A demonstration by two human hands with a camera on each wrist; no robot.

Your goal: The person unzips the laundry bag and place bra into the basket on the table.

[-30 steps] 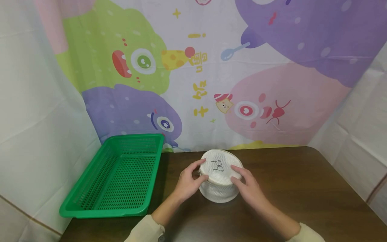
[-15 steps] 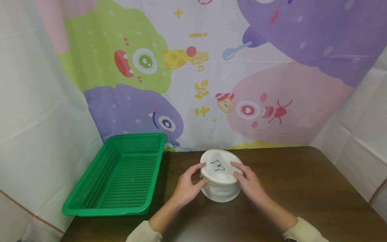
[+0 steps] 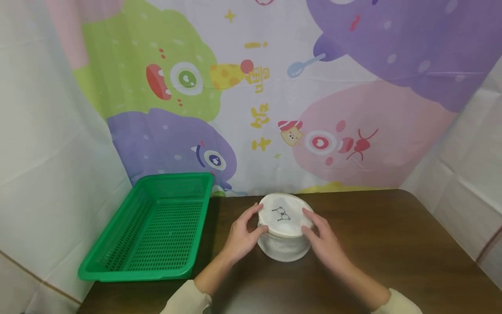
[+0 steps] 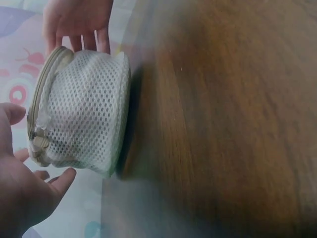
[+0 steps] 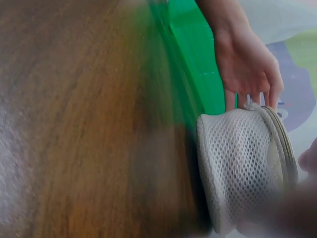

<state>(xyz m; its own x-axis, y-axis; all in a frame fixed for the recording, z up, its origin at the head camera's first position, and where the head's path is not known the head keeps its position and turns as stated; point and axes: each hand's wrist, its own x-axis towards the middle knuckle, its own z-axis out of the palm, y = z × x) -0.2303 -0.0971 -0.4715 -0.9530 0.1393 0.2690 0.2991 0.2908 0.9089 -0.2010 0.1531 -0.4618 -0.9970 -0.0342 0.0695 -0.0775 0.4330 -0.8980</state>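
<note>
In the head view, a round white mesh laundry bag [image 3: 284, 248] stands on the dark wooden table, with a small dark line drawing on its top. A zip [image 4: 40, 141] runs round its upper edge. My left hand [image 3: 243, 233] is at the bag's left side, thumb and fingers spread by the top rim. On the opposite side is my right hand [image 3: 323, 237], its fingertips at the rim. The left wrist view shows the right hand's fingers fairly straight against the bag, and the left thumb clear of the top. Through the mesh, the contents cannot be made out.
A green plastic basket [image 3: 194, 235] with slotted walls and bottom stands to the left on the table [image 3: 376, 248]. Behind the table hangs a cloth [image 3: 255, 170] printed with cartoon monsters. White sheets [image 3: 59, 144] hang at both sides.
The bag has turned slightly, since the drawing on its top now lies at a different slant. Both hands have shifted a little along the rim and stay at its sides.
</note>
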